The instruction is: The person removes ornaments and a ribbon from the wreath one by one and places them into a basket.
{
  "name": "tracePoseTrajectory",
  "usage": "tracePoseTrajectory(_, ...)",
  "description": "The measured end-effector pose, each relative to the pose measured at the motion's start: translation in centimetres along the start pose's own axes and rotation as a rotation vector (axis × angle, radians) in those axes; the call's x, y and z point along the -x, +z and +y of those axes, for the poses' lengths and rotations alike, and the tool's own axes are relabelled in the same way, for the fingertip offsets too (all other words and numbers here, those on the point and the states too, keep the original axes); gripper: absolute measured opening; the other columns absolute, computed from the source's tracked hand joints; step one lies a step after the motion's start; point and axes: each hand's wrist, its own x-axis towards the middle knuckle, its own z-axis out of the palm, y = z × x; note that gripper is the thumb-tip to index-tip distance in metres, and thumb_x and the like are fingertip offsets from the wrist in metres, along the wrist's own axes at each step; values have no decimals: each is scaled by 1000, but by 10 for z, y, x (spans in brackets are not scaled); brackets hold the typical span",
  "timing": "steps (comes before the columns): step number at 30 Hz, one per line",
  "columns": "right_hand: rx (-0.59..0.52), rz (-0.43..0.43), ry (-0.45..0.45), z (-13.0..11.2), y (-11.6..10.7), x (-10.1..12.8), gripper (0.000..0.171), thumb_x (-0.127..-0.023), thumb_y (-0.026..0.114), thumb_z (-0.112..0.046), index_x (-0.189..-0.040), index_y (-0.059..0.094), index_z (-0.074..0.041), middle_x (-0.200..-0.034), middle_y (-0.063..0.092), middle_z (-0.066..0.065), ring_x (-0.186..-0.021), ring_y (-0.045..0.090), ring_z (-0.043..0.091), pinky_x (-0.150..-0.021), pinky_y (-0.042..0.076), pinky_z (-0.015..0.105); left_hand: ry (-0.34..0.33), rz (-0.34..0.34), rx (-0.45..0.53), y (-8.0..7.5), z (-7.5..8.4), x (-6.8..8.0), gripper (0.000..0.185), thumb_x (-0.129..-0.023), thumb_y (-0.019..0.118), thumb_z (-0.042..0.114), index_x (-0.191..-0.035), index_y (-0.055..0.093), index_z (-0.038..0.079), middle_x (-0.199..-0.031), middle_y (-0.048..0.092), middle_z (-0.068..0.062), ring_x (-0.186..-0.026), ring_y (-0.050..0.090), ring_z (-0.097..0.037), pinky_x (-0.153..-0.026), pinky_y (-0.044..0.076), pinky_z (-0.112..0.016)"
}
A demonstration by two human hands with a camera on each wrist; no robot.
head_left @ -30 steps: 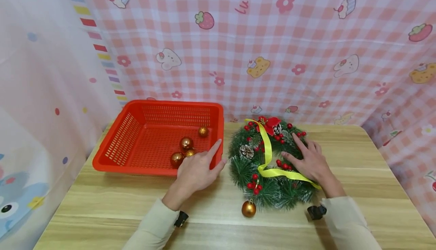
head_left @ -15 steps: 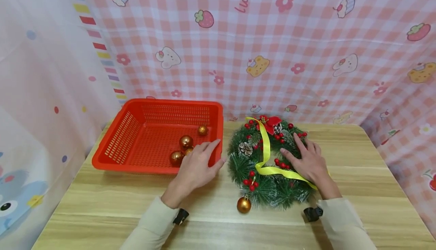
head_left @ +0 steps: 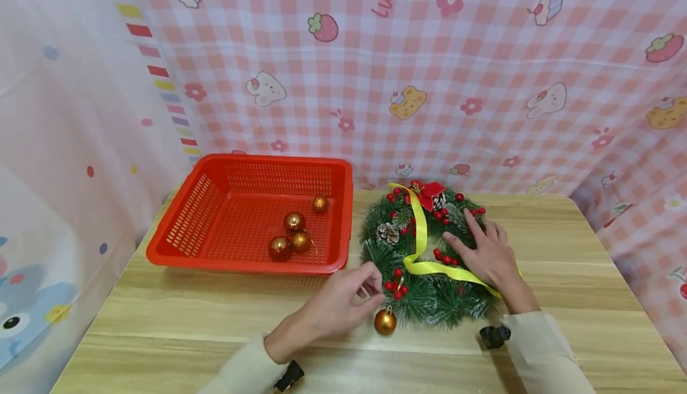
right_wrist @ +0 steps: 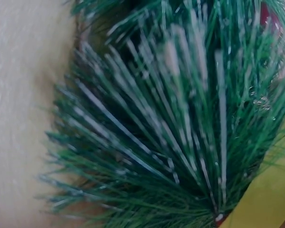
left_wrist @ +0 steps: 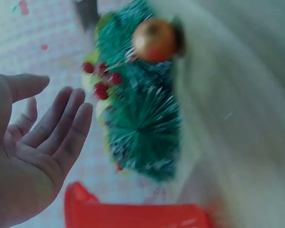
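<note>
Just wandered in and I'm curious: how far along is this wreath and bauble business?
One gold bauble already sits at the near edge of the wreath. The right hand rests flat on the wreath, and the left hand, fingers relaxed and holding nothing, is right beside that bauble. Four more baubles lie in the red basket, so most looks left.

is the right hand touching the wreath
Touching. The head view shows the right hand lying flat on the wreath, fingers spread across its green needles and over the yellow ribbon.
</note>
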Motion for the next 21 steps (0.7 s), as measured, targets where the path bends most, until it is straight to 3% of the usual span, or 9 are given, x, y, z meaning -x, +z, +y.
tracePoseTrajectory(3,-7,-6,4,0,0,0,87,-96,33,-71,-161,5,-19,-157,9,34,-141,9,57,-96,26,79,-21,-57,-39,9,-6,3,16,-91,69,5,-92,54,11,-92,69,-3,-90,67,-9,-80,54,-18)
tracePoseTrajectory(7,-11,-14,8,0,-1,0,88,-96,33,-71,-161,5,-19,-158,8,34,-142,8,56,-97,24,79,-41,-78,-153,19,-11,5,21,-88,74,10,-89,53,11,-92,72,-4,-91,69,-13,-81,54,-20)
tracePoseTrajectory(11,-10,-16,10,-1,-2,-1,89,-95,33,-72,-161,4,-19,-158,7,34,-142,8,57,-97,24,79,-84,-80,-239,26,-12,4,27,-86,79,18,-86,52,15,-84,70,-1,-74,61,-5,-73,49,-17)
tracePoseTrajectory(15,-11,-17,14,0,-3,-2,89,-95,33,-72,-161,4,-19,-158,7,34,-142,7,57,-97,24,79,-128,-81,-258,34,-13,3,32,-83,81,23,-84,50,17,-74,62,0,-61,43,-2,-61,39,-16)
tracePoseTrajectory(21,-13,-18,15,0,-1,-1,89,-95,33,-72,-161,4,-19,-158,8,34,-142,8,57,-97,24,79,-164,-58,-253,43,-15,7,36,-80,84,23,-84,49,15,-72,59,-1,-62,42,-2,-58,38,-17)
